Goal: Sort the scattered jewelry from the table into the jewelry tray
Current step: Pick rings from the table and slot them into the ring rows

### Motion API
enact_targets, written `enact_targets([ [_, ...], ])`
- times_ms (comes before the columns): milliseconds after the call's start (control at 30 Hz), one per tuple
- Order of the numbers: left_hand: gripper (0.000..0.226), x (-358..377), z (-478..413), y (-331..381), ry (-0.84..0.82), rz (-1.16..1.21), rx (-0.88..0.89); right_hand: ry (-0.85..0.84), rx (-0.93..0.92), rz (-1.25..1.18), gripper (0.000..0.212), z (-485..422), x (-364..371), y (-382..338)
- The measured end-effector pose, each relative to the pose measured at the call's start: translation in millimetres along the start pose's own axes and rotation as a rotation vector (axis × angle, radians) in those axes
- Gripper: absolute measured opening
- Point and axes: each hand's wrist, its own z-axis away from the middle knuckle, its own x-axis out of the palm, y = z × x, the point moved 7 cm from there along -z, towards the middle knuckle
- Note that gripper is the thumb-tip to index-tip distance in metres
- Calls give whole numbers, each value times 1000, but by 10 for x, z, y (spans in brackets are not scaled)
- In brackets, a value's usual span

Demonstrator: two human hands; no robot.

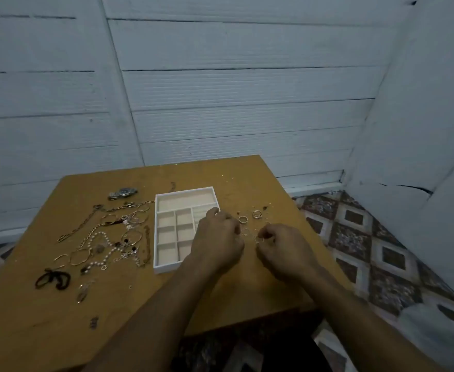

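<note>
Ochre wooden worktop set against a pale blue plank wall. White compartmented jewelry tray sits mid-worktop. Person's left grip, fingers curled, is over the tray's right edge. Right grip, also curled, has its fingertips at a thin gold wire hoop; whether either holds anything is unclear. Small silver rings lie right of the tray. Tangle of gold chains and a pearl strand left of it, silver wristwatch beyond.

We see through one wide-angle camera worn on the head, looking forward and steeply down at the table from close above, with wall beyond and floor at right.
</note>
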Motion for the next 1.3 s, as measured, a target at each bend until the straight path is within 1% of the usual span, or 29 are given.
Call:
enact_targets([
  [200,31,183,-159,-49,-81,-39,-54,8,44,10,25,-142,91,144],
  [333,37,232,-193,-73,-85,-84,-84,33,42,53,27,-193,120,158],
  [467,37,265,-200,-91,-110,-82,-105,38,45,69,28,-222,151,166],
  [767,32,309,-227,-76,-136,-46,-143,32,47,46,15,-241,196,156],
  [933,27,318,-235,-48,-152,-64,-144,16,82,0,7,-266,208,176],
  [1100,22,304,-232,-19,-111,-45,-129,20,104,-65,17,-271,211,204],
  [1200,15,266,-215,-5,-90,8,-99,14,80,-117,24,-261,196,205],
  [1300,8,173,-203,1,-59,74,-72,-21,77,-201,24,-258,194,229],
])
